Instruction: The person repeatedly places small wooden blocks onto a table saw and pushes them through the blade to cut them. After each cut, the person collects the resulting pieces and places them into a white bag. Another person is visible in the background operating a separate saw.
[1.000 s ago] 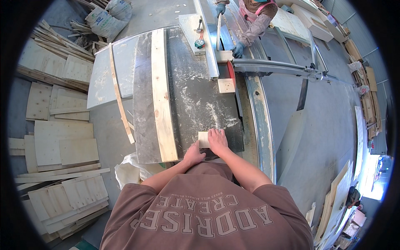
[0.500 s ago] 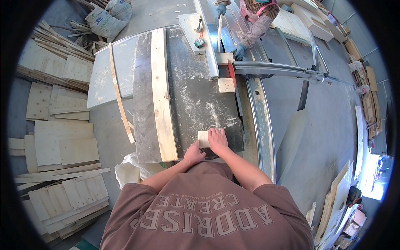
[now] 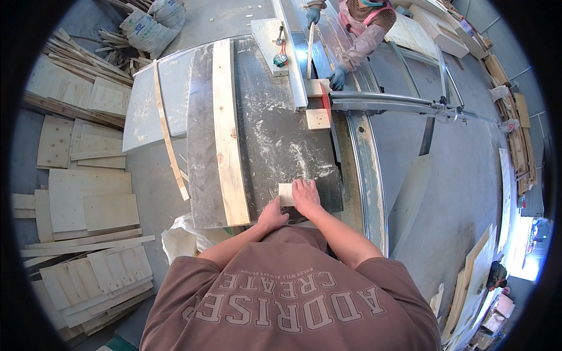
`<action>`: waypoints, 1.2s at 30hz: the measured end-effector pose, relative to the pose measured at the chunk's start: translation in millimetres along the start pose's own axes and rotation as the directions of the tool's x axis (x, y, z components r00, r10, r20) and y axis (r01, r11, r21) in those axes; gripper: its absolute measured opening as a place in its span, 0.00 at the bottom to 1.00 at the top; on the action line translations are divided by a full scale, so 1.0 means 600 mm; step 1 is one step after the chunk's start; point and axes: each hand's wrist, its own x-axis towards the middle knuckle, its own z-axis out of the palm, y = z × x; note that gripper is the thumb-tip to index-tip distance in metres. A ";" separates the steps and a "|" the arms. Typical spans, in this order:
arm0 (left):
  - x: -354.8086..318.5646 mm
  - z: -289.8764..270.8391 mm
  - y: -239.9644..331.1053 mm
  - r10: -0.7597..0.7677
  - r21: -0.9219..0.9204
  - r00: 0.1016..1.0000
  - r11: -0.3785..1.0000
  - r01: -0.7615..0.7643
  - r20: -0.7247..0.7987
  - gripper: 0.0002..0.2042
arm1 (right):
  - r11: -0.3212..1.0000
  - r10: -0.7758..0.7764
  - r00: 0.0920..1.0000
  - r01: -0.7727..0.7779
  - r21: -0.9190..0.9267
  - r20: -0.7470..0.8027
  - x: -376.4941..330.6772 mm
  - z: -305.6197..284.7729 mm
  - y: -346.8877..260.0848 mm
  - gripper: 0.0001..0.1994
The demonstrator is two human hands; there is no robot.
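A small pale wooden block [image 3: 286, 195] lies at the near edge of the dark, dusty saw table [image 3: 266, 140]. My right hand [image 3: 305, 196] has its fingers closed over the block's right side. At its lower left corner my left hand [image 3: 272, 216] grips it, the fingertips partly hidden. Farther up the table, another wooden block [image 3: 318, 119] rests beside a red guard piece [image 3: 325, 96] and the end of a metal fence [image 3: 291, 70]. Across the table, a co-worker's gloved hand [image 3: 338, 77] is near a piece of wood [image 3: 316, 88] behind the guard.
A long plank [image 3: 228, 134] runs along the table to my left, with a thin strip [image 3: 167, 126] beyond it. A tape measure [image 3: 280, 60] sits on a board by the fence. A metal crossbar [image 3: 386, 102] extends right. Stacked boards [image 3: 93, 202] stand on the left floor.
My hands and the small block stay put. The co-worker has shifted a little to the right and nearer, and the metal crossbar has moved slightly nearer.
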 end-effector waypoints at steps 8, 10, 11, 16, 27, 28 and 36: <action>0.000 -0.003 0.003 -0.011 -0.016 1.000 1.000 0.012 0.018 0.36 | 1.000 -0.008 1.000 0.008 -0.001 -0.013 -0.003 -0.022 -0.004 0.20; 0.004 0.000 -0.004 0.000 -0.014 1.000 1.000 0.000 0.020 0.35 | 1.000 -0.008 1.000 0.008 -0.004 -0.012 -0.002 -0.022 -0.003 0.20; 0.006 0.002 -0.007 0.006 -0.013 1.000 1.000 -0.006 0.021 0.34 | 1.000 -0.009 1.000 0.009 -0.006 -0.011 -0.002 -0.022 -0.003 0.20; 0.009 0.012 -0.011 0.016 -0.021 0.999 1.000 -0.017 -0.046 0.32 | 1.000 -0.011 1.000 0.011 -0.005 0.000 -0.003 -0.022 0.001 0.21; -0.013 -0.017 0.007 -0.106 -0.140 0.993 0.985 0.097 -0.057 0.37 | 0.727 0.664 0.742 -0.613 0.308 -0.091 0.084 -0.034 0.086 0.53; -0.016 -0.014 0.003 -0.104 -0.134 0.991 0.987 0.092 -0.080 0.38 | 0.625 0.757 0.652 -0.708 0.328 -0.033 0.109 -0.053 0.109 0.54; -0.045 -0.037 0.033 -0.178 -0.188 0.971 0.971 0.147 -0.162 0.43 | 0.513 0.830 0.553 -0.809 0.287 0.072 0.143 -0.055 0.162 0.46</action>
